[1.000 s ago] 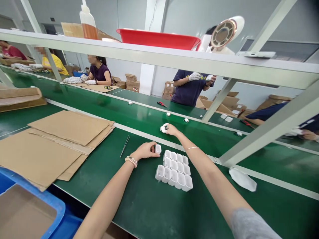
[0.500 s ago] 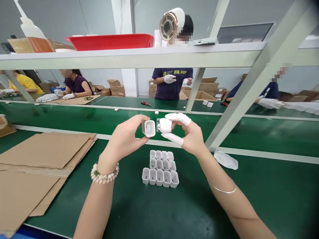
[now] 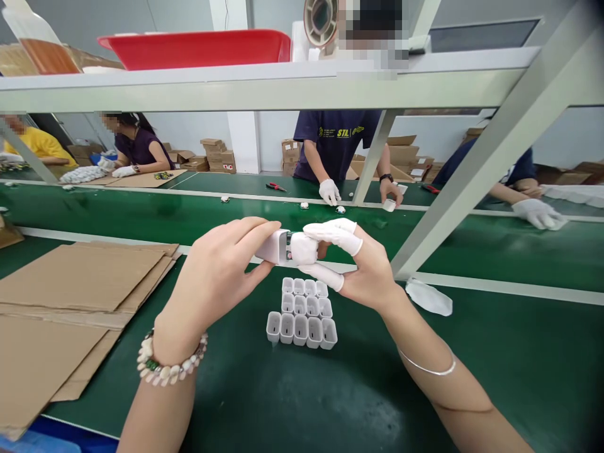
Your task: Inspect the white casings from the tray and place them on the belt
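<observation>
My left hand (image 3: 221, 264) grips a white plastic housing (image 3: 274, 246) between thumb and fingers, its open end turned to the right. White finger covers sit on the thumb and fingers of my right hand (image 3: 352, 258), which pinches a rounded white part (image 3: 304, 248) with a small circuit board (image 3: 289, 245) on its left side. The board's edge meets the mouth of the housing; how far it reaches inside is hidden. Below my hands, several more white housings (image 3: 301, 330) stand in rows on the green table (image 3: 264, 402), openings up.
Flattened cardboard (image 3: 70, 277) lies at the left. A white pad-like piece (image 3: 429, 297) rests at the right beside a slanted post (image 3: 472, 157). Beyond is a green conveyor belt (image 3: 141, 211) with small white parts. A shelf (image 3: 236, 94) crosses above; co-workers sit or stand opposite.
The housing has turned sideways, and the board side of the white part has come up to its opening. Across the belt, a co-worker has leaned in and lowered both hands.
</observation>
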Demonstrator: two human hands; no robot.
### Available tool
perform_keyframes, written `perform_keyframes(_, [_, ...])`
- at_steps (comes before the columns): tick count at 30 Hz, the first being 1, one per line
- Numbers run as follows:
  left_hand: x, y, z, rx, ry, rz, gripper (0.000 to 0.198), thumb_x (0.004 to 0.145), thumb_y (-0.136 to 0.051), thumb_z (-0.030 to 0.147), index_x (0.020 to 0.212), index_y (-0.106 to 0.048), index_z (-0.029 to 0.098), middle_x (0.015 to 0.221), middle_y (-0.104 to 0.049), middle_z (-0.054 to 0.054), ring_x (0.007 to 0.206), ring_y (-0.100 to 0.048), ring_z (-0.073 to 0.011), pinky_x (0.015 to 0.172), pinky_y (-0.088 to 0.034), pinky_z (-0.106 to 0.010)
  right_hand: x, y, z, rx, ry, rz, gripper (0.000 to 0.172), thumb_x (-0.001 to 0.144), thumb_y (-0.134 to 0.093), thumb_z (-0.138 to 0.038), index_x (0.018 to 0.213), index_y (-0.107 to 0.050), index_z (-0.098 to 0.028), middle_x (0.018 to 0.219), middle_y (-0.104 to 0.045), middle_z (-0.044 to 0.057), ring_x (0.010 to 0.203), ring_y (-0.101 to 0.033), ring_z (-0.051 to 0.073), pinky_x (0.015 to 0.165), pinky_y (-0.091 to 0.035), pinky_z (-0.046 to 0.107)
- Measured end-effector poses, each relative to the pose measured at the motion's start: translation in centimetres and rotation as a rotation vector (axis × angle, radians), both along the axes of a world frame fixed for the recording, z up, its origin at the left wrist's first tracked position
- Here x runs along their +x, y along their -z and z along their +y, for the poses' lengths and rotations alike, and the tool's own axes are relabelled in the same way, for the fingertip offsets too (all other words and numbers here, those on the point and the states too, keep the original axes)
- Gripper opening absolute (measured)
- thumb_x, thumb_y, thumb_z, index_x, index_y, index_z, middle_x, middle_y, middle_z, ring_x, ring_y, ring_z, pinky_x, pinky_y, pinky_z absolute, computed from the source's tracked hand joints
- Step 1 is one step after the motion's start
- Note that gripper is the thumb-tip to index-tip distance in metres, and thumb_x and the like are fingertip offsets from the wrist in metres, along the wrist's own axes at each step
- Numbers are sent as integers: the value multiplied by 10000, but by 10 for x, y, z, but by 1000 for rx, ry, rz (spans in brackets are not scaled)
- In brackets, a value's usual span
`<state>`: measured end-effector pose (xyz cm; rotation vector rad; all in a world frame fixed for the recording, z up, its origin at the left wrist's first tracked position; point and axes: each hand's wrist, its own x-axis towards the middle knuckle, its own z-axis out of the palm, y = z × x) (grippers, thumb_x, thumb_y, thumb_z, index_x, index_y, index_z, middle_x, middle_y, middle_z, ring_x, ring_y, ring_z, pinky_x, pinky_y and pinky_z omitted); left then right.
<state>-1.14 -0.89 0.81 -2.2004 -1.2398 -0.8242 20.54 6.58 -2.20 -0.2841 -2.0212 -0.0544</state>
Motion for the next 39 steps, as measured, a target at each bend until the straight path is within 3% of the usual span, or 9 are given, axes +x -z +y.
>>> perform_keyframes(8, [1, 1, 0, 20, -34, 62, 340, 870, -526, 148, 1205, -579, 150, 1173, -663, -107, 1030, -649, -248, 861, -555, -378, -4, 2, -5, 60, 90, -34, 409, 829, -669, -156, 1224, -578, -213, 993, -652, 74, 706, -613, 163, 722, -558, 375])
perform_keyframes(25, [2, 3, 3, -54, -18, 81, 287, 897, -521, 207, 1171, -580, 144, 1119, -669, -109, 967, -656, -240, 770, -547, -341, -6, 7, -6, 50, 146, -116, 447, 868, -616, -172, 1305, -534, -222, 1008, -630, 92, 702, -582, 168, 635, -544, 349])
perform_keyframes(31, [4, 1, -1, -141, 27, -73, 328, 880, -574, 251, 1196, -581, 165, 1139, -665, -94, 980, -649, -229, 805, -543, -335, -7, 6, -2, 30, 116, -3, 538, 843, -697, -316, 1336, -494, -244, 959, -658, 65, 775, -637, 208, 716, -576, 398])
perform_keyframes(35, [7, 1, -1, -157, 42, -211, 333, 852, -630, 300, 1160, -611, 176, 1077, -689, -68, 928, -657, -209, 791, -543, -315, -8, 7, 4, 107, 74, 104, 418, 819, -722, -361, 1202, -593, -253, 1012, -672, 78, 898, -662, 241, 770, -587, 420])
perform_keyframes(39, [12, 2, 1, -131, 20, -282, 326, 828, -650, 302, 1124, -625, 167, 1018, -699, -61, 872, -659, -198, 732, -540, -293, -8, 9, 8, 101, 10, 66, 464, 817, -714, -407, 1233, -592, -243, 1089, -660, 106, 1002, -652, 267, 799, -592, 434])
